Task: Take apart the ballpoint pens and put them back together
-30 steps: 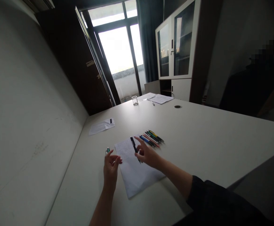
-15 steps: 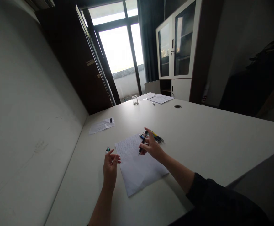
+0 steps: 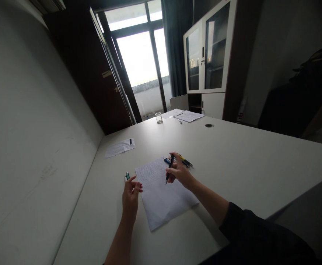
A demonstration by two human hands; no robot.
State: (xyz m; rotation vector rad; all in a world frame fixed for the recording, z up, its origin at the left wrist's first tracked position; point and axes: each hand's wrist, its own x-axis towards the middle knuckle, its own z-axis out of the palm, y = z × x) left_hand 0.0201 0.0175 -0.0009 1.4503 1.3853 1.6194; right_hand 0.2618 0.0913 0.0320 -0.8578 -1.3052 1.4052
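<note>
A black pen (image 3: pixel 170 170) is gripped in my right hand (image 3: pixel 179 171), its tip pointing down over the sheet of paper (image 3: pixel 163 209). Lines of handwriting cover the upper part of that sheet, while its lower part is blank. My left hand (image 3: pixel 131 193) rests at the sheet's left edge, fingers loosely curled and apart, with nothing seen in them. Just beyond its fingers lie a few pens (image 3: pixel 127 176), partly hidden. Behind my right hand is a pile of several pens (image 3: pixel 187 162), one of them yellow and black.
On the white table (image 3: pixel 233 165) another sheet (image 3: pixel 120 148) lies at the left near the wall. Farther back stand a glass (image 3: pixel 158 117), more written papers (image 3: pixel 190 116) and a pen (image 3: pixel 179 120). A round cable hole (image 3: pixel 209 125) is set in the tabletop.
My right hand has shifted slightly to the right and nearer to me with the pen, which is now held a bit more upright. My left hand is nearly still.
</note>
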